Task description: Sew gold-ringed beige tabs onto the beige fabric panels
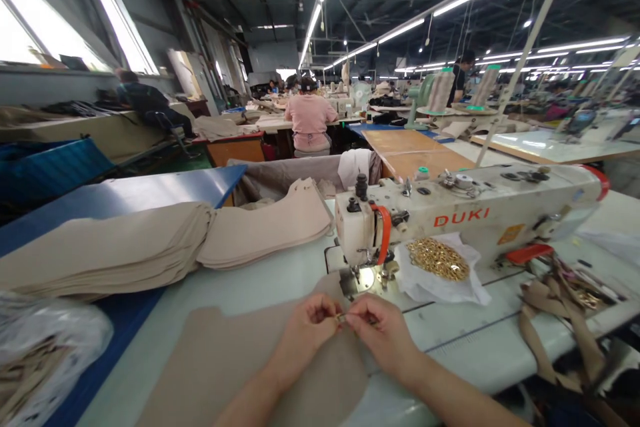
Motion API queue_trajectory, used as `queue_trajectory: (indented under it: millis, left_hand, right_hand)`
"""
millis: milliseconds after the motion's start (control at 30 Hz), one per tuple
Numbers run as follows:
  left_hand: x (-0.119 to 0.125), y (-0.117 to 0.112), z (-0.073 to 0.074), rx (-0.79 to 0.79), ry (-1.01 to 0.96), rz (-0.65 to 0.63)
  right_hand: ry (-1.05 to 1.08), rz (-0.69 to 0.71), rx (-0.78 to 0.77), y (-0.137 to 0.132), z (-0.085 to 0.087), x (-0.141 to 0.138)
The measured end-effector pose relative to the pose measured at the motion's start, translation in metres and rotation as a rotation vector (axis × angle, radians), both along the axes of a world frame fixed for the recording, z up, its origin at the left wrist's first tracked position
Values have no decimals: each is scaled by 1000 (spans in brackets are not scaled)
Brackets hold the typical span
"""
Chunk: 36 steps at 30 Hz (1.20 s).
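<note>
Head view: what do the hands hold?

Fingers of both the left hand and the right hand are closed, pinching one small gold fitting between them, above a beige fabric panel on the tabletop, just before the DUKI sewing machine.

And the container?

One white wrapper holds a heap of gold fittings, too many to count. Two beige fabric stacks lie left.
</note>
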<state>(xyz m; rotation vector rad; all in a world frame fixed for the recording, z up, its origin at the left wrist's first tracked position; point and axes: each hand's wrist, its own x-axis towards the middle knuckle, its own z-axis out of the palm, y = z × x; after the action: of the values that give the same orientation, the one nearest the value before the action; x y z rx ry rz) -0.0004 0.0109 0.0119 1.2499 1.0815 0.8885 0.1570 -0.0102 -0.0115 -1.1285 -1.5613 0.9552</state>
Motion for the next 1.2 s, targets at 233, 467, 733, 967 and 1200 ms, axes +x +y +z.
queue_trajectory:
  millis: [233,467,733,967,1200]
  left_hand:
    - [0,1,-1,-28,-55,7]
    - [-2,0,-10,20,-23,43]
    - [1,-4,-7,102,-52,123]
    - [1,-4,-8,122,-63,137]
    - [2,-4,-8,124,-49,155]
  right_hand:
    - [4,-43,-25,1,2,-1]
    - [-54,-45,54,0,2,1]
    - [240,-7,-165,0,-4,1]
    - [200,10,-202,2,-3,3]
    - [-4,-15,-105,2,2,3]
